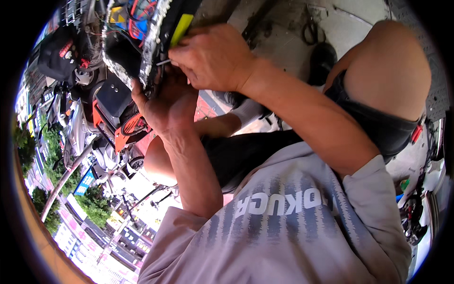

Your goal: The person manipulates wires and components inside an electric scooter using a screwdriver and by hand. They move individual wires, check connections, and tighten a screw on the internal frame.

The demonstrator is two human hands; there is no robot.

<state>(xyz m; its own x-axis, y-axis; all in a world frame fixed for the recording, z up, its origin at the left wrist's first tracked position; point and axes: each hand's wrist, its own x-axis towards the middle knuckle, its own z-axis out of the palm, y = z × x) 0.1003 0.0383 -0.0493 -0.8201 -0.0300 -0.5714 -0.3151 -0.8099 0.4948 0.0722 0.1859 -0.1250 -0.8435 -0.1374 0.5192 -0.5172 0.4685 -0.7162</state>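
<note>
My right hand is closed in a pinch at the edge of an opened vehicle body. A thin metal rod sticks out from its fingertips toward that edge; its kind is not clear. A yellow-green strip rises just beyond the knuckles, and I cannot tell whether it belongs to the rod. Below, my left hand is palm up under the same edge, thumb against the pale, ragged rim. Its other fingers are partly hidden in shadow. Inside the opening lie red and blue wires.
A black box on an orange-red frame stands left of my left hand. Beyond are parked scooters and a black seat-like part. My bent knee is at the right. Dark scissors-like handles lie on the stained floor.
</note>
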